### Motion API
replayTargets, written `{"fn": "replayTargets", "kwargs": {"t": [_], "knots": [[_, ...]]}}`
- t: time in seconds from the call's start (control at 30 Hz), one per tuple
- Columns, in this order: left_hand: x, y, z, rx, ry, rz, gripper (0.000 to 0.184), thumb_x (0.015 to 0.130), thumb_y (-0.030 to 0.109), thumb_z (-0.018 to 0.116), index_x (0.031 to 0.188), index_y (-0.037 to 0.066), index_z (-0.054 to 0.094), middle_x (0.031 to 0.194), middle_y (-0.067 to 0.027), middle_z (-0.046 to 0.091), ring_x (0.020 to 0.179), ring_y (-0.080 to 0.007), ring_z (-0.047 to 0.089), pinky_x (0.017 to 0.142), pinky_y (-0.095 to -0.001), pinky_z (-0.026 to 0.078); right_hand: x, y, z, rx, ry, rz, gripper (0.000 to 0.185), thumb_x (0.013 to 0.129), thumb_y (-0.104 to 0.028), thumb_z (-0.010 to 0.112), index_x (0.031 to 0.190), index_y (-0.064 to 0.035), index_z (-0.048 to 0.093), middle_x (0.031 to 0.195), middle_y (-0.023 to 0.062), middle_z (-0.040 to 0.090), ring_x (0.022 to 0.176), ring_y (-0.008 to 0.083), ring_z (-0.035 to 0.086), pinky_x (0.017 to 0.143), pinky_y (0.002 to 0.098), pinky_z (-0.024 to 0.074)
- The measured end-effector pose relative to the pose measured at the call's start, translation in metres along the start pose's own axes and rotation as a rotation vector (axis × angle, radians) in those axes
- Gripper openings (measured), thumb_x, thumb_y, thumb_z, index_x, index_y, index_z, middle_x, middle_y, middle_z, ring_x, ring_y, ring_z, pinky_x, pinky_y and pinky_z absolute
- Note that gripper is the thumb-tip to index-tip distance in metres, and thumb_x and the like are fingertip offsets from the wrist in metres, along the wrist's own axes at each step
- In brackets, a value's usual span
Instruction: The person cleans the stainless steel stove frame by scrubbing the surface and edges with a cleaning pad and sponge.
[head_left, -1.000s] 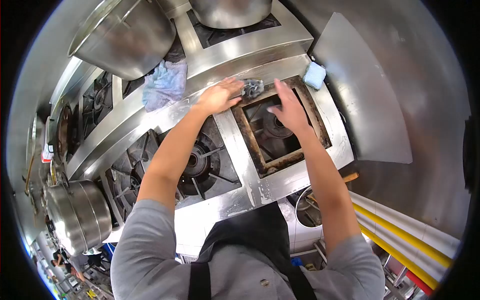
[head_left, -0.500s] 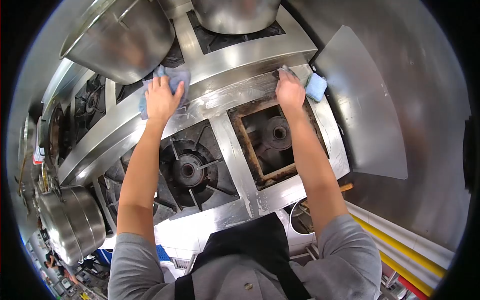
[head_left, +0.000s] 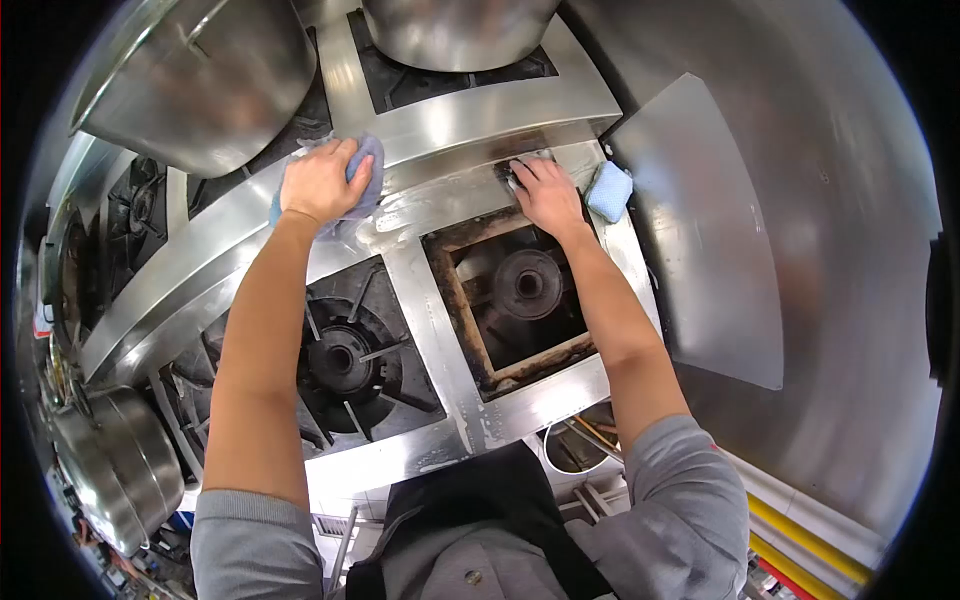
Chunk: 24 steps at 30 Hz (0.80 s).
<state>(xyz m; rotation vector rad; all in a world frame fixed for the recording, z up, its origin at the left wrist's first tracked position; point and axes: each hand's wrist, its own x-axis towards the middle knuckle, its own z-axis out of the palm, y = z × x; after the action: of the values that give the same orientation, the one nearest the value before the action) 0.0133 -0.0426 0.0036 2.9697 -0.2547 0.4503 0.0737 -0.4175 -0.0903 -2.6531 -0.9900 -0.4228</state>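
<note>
My left hand (head_left: 322, 182) is closed on a bluish-purple cloth (head_left: 368, 190), which lies bunched over the raised steel ledge. Over the wet, soapy steel behind the open burner well, my right hand (head_left: 548, 195) presses down a dark grey scouring pad (head_left: 512, 178), mostly hidden under the fingers. A light blue sponge (head_left: 609, 191) rests just right of that hand, on the stove's corner. Below my right forearm is the burner well (head_left: 527, 285), its square rim brown and rusty, with no grate on it. The left burner (head_left: 342, 360) has its black grate in place.
Two large steel pots (head_left: 215, 85) (head_left: 460, 30) stand on the rear burners. A steel wall (head_left: 820, 230) closes off the right side. Another steel pot (head_left: 120, 460) is at the lower left. A round container (head_left: 570, 450) with tools sits below the front edge, near yellow pipes (head_left: 800, 530).
My right hand has slid left along the steel with the pad, away from the sponge. My left hand's fingers have curled tighter into the cloth. The whole view has shifted slightly.
</note>
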Motion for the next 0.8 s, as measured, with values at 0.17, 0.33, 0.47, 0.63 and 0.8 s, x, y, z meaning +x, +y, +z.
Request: {"fn": "replayTargets", "kwargs": {"t": [0.17, 0.33, 0.47, 0.63, 0.8], "knots": [[-0.001, -0.002, 0.005, -0.003, 0.042, 0.006, 0.032, 0.095, 0.044, 0.057, 0.102, 0.013, 0.066, 0.091, -0.0069, 0.068, 0.083, -0.0317, 0.069, 0.070, -0.0453, 0.055, 0.005, 0.005, 0.025, 0.023, 0.100, -0.004, 0.041, 0.082, -0.015, 0.070, 0.122, -0.0057, 0.065, 0.123, 0.0088, 0.062, 0.117, 0.0287, 0.058, 0.102, 0.0413, 0.0469], [-0.001, -0.001, 0.007, 0.027, 0.016, -0.014, 0.032, 0.094, 0.043, 0.058, 0.101, 0.013, 0.065, 0.092, -0.0074, 0.068, 0.082, -0.0324, 0.069, 0.070, -0.0457, 0.055, 0.005, 0.004, 0.029, 0.094, 0.149, 0.027, 0.040, 0.081, -0.012, 0.070, 0.120, -0.0045, 0.065, 0.123, 0.0095, 0.063, 0.117, 0.0288, 0.058, 0.104, 0.0400, 0.0467], [-0.001, -0.004, 0.010, 0.025, 0.066, 0.015, 0.032, 0.094, 0.042, 0.059, 0.103, 0.012, 0.065, 0.093, -0.0083, 0.068, 0.083, -0.0329, 0.068, 0.070, -0.0452, 0.055, 0.007, -0.009, 0.035, 0.066, 0.140, -0.037, 0.040, 0.079, -0.009, 0.068, 0.118, -0.0046, 0.067, 0.121, 0.0097, 0.065, 0.115, 0.0286, 0.059, 0.104, 0.0390, 0.0474], [-0.001, -0.001, 0.008, 0.043, 0.044, 0.007, 0.031, 0.094, 0.040, 0.059, 0.104, 0.011, 0.065, 0.094, -0.0091, 0.068, 0.084, -0.0326, 0.068, 0.070, -0.0447, 0.055, 0.005, 0.035, 0.018, 0.074, 0.104, 0.069, 0.037, 0.078, -0.009, 0.067, 0.114, -0.0046, 0.068, 0.121, 0.0113, 0.066, 0.114, 0.0297, 0.060, 0.104, 0.0398, 0.0481], [-0.001, -0.001, 0.010, 0.063, 0.052, 0.008, 0.031, 0.094, 0.040, 0.060, 0.103, 0.011, 0.065, 0.094, -0.0090, 0.068, 0.084, -0.0324, 0.068, 0.070, -0.0441, 0.055, 0.014, -0.042, 0.046, 0.067, -0.010, -0.024, 0.036, 0.085, -0.010, 0.056, 0.118, -0.0054, 0.068, 0.126, 0.0102, 0.066, 0.121, 0.0285, 0.060, 0.106, 0.0404, 0.0469]]}}
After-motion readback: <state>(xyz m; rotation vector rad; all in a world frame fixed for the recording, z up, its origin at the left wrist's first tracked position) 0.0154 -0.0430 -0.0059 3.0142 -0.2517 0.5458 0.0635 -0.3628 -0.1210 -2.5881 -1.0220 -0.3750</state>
